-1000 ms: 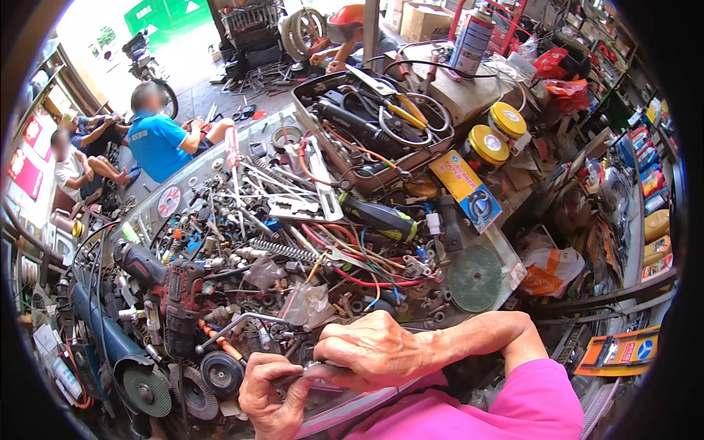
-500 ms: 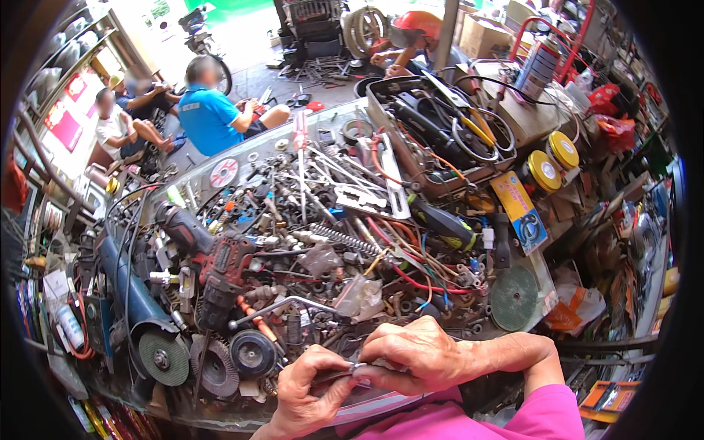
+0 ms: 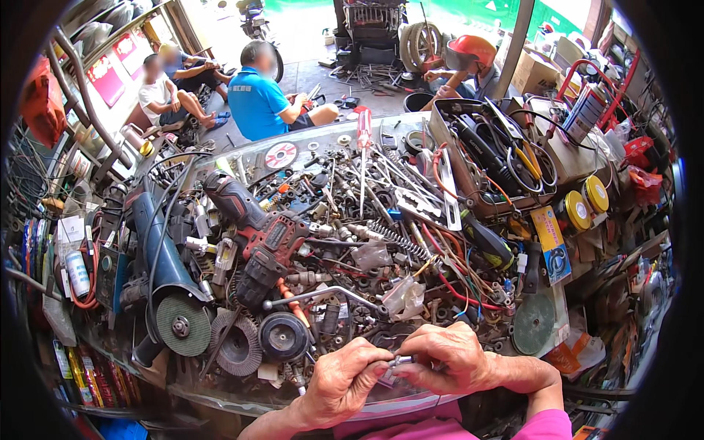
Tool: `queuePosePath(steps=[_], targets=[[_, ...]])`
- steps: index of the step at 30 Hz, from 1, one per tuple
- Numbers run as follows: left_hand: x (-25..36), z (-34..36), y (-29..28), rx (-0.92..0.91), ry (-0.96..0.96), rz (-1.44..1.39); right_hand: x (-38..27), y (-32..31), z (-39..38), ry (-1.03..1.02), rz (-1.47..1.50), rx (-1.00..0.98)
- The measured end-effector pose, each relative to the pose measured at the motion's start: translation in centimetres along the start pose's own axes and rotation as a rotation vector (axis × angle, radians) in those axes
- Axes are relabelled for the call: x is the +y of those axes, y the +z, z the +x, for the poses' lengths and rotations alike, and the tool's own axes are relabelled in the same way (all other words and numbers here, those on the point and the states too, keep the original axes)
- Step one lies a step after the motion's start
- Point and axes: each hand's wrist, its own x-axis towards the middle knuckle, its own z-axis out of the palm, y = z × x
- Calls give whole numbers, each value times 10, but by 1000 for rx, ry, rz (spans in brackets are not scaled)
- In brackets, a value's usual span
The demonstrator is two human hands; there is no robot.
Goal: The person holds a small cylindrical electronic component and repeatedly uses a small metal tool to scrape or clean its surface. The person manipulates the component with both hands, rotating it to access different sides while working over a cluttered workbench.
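Close together at the near edge of the cluttered bench (image 3: 433, 402), my two hands pinch a small silvery metal fitting (image 3: 401, 361). My left hand (image 3: 345, 381) has thumb and forefinger on its left end. Fingers of my right hand (image 3: 449, 358) are curled round the other end and hide part of it. Its exact kind is too small to make out. Just beyond my hands lie a clear plastic bag (image 3: 405, 298) and a bent metal rod with a ball end (image 3: 323, 295). To the left of them sits a round black wheel (image 3: 284, 336).
A red cordless drill (image 3: 268, 246) and a blue angle grinder (image 3: 165, 257) lie on the left. Loose metal parts cover the middle. An open tool case (image 3: 477, 176) stands back right, near a green disc (image 3: 534, 324). People (image 3: 257, 95) sit beyond the bench.
My view has swung left, so the bench and people appear further right. Both hands still hold the small fitting, which shows a little more between the fingers.
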Motion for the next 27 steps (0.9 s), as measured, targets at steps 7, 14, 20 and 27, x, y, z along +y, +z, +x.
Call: queuePosePath(steps=[7,14,20,27], targets=[[5,-1,2,138,-21,16,2,-2,1,4,13,64],[18,-3,2,113,-232,-169,3,-1,2,-19,-5,115],[5,-1,2,160,-32,-26,2,-1,-1,11,-3,106],[9,-9,2,124,-177,-185,4,-2,1,-6,-3,129]])
